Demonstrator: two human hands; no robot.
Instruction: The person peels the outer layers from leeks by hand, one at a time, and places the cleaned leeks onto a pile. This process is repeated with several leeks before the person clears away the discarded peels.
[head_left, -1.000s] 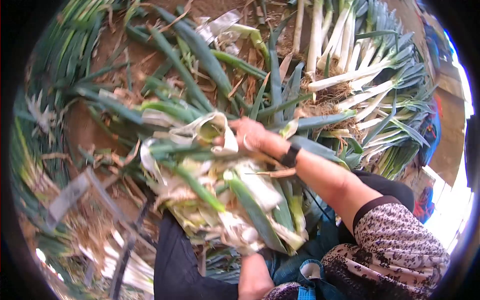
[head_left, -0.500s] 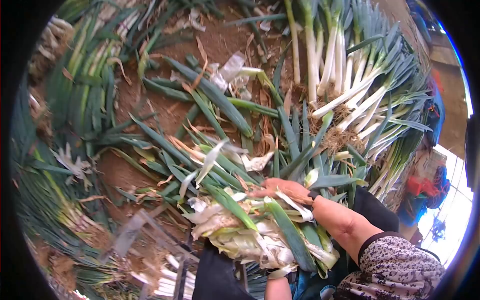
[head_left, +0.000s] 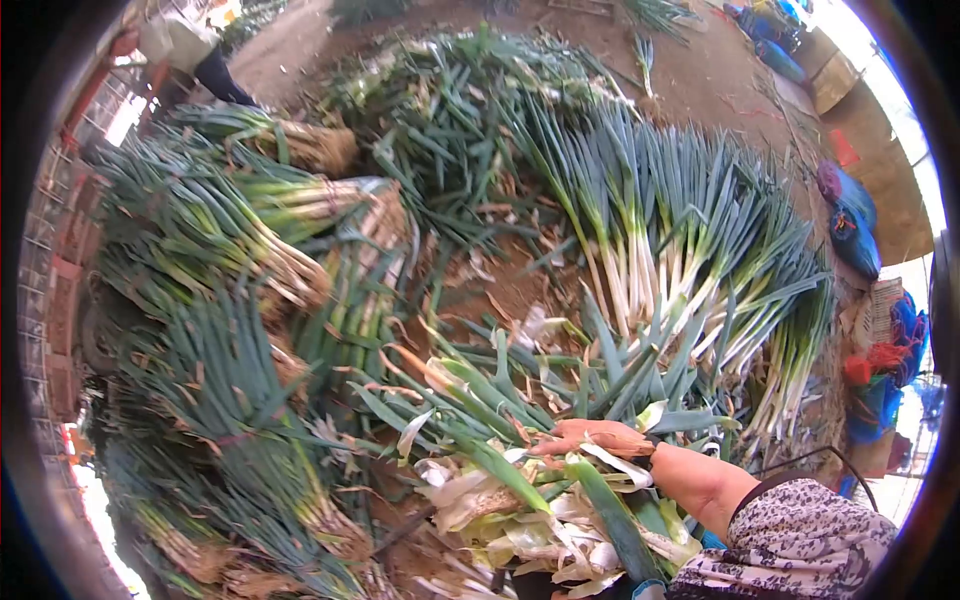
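My right hand (head_left: pixel 597 437) reaches in from the lower right, its fingers curled over a bundle of loose leek leaves (head_left: pixel 490 470). Below it, a heap of pale, peeled leek trimmings (head_left: pixel 510 515) with a few green blades lies close against my body. One wide green blade (head_left: pixel 612 515) slants down across the heap beside my wrist. The fingertips are partly hidden among the leaves. My left hand is out of sight beneath or behind the trimmings.
Leeks with white stems (head_left: pixel 640 265) stand fanned out at the right. Tied leek bundles (head_left: pixel 235 400) are stacked at the left. A large green leaf pile (head_left: pixel 450 120) lies at the back. Blue sacks (head_left: pixel 852 225) sit at the right edge; a person (head_left: pixel 185 50) is at the far upper left.
The view has tilted up and now takes in more of the ground, the piles and a person. My right hand stays with the leaves; my left forearm has dropped out of view.
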